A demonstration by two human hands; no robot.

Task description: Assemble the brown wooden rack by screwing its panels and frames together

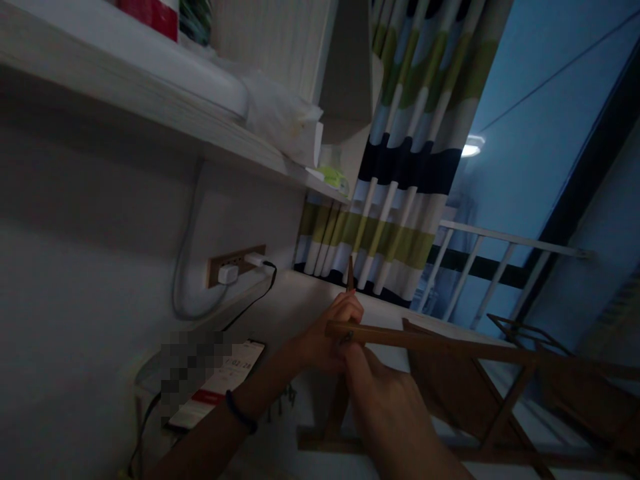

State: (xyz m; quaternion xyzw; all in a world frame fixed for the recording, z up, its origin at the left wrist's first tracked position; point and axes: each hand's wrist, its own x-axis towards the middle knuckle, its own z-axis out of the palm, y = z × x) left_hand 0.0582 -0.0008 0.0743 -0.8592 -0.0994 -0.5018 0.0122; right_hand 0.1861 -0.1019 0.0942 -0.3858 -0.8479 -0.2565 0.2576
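My left hand curls its fingers around the joint of a brown wooden folding frame, where an upright stick crosses a long horizontal bar. My right hand comes in from below and presses against the same joint, with its fingertips hidden behind the left hand and the bar. A dark band sits on my left wrist. The frame stretches to the right and down, with crossed legs and a base rail over a pale surface.
A phone with a lit screen lies at the lower left beside a black cable. A wall socket holds white plugs under a white shelf. A striped curtain hangs behind. White railing stands at the right.
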